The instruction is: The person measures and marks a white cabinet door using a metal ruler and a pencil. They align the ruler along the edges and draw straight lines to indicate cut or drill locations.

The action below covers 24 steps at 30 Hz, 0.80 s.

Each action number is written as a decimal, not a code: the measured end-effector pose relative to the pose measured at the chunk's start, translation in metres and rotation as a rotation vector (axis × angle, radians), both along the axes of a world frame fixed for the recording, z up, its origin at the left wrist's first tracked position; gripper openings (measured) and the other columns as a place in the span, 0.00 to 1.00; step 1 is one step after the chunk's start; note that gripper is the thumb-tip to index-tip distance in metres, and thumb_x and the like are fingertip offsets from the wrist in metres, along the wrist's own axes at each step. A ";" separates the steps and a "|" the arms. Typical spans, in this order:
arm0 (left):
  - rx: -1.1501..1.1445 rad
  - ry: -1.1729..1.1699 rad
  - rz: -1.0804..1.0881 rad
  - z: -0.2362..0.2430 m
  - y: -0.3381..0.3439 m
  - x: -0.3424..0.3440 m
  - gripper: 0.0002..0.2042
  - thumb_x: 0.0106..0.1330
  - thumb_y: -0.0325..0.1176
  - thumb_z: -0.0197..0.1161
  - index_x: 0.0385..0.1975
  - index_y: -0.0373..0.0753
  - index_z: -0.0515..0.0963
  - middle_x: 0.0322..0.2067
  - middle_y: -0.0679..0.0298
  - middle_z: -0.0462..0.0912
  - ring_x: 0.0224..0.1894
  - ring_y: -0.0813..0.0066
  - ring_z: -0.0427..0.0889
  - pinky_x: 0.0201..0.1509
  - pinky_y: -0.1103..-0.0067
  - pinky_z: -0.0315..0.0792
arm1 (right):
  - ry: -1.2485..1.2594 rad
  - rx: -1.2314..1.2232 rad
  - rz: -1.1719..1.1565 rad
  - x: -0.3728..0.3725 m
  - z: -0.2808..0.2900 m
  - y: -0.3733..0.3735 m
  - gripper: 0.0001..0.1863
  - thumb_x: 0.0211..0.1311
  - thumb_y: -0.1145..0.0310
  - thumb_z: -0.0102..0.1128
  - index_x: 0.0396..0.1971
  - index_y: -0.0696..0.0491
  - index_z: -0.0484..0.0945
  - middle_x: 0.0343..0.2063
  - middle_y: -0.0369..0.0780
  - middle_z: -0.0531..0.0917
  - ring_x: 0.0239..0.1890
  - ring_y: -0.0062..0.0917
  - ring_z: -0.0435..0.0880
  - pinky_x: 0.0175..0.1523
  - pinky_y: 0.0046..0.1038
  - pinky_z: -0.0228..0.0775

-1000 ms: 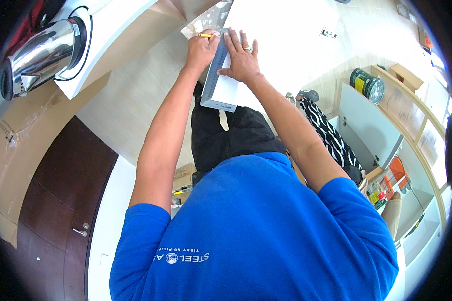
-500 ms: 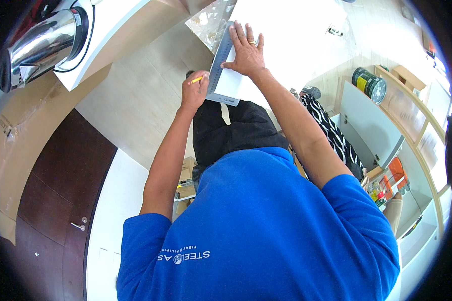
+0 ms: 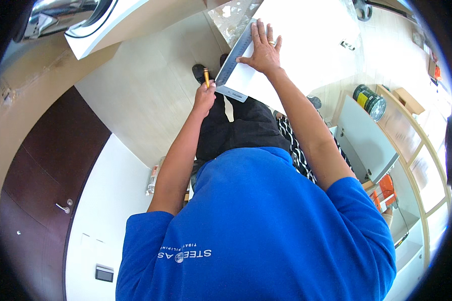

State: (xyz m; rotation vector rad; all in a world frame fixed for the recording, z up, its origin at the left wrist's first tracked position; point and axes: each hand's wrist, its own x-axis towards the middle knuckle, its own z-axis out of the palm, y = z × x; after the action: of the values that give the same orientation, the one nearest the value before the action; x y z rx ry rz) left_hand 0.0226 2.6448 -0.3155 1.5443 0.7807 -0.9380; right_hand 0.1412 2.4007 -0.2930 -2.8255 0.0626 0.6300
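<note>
My left hand (image 3: 204, 98) grips a yellow pencil (image 3: 206, 76) just off the lower-left end of a metal square ruler (image 3: 232, 60), with the pencil pointing upward. My right hand (image 3: 263, 52) lies with spread fingers on the ruler and the white board (image 3: 311, 45) under it, thumb on the scale. The ruler's short arm runs along the board's near edge above my dark trousers. A scuffed transparent sheet (image 3: 227, 20) shows under the board at upper left.
A dark door (image 3: 40, 190) is at left, a counter (image 3: 84, 43) with a steel appliance (image 3: 55, 15) above it. At right are an open cabinet (image 3: 364, 145), a large tin (image 3: 369, 103), orange items (image 3: 386, 186) and black-and-white patterned fabric (image 3: 291, 140). My shoe (image 3: 200, 73) shows beyond my left hand.
My left hand has moved down along the ruler's edge to its near end, and the pencil has turned upright. My right hand stays spread on the ruler. The view has shifted slightly.
</note>
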 end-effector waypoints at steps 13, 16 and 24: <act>-0.191 -0.163 -0.033 0.085 -0.024 -0.052 0.09 0.77 0.36 0.59 0.41 0.36 0.79 0.23 0.71 0.71 0.25 0.81 0.70 0.28 0.78 0.65 | -0.176 0.334 -0.183 -0.087 0.047 -0.035 0.55 0.59 0.45 0.75 0.76 0.57 0.54 0.77 0.56 0.53 0.74 0.49 0.65 0.68 0.45 0.68; -0.125 -0.297 -0.255 0.116 -0.033 -0.046 0.11 0.75 0.35 0.59 0.42 0.31 0.80 0.26 0.56 0.80 0.30 0.64 0.80 0.37 0.67 0.72 | 0.256 0.784 -0.665 -0.128 0.066 -0.027 0.44 0.71 0.46 0.62 0.76 0.56 0.57 0.68 0.52 0.71 0.68 0.40 0.74 0.66 0.43 0.71; -0.166 -0.646 -0.570 0.155 -0.048 -0.024 0.12 0.75 0.36 0.59 0.45 0.32 0.81 0.27 0.50 0.82 0.30 0.58 0.82 0.38 0.67 0.74 | 0.323 1.582 -1.399 -0.188 0.138 0.008 0.33 0.83 0.46 0.31 0.66 0.59 0.68 0.54 0.49 0.84 0.51 0.34 0.85 0.58 0.35 0.76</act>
State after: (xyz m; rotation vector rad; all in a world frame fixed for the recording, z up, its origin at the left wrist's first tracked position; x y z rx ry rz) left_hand -0.0017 2.5967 -0.1601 1.8066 -0.2046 -0.7923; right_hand -0.0467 2.4089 -0.1550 -0.7404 0.9453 0.3757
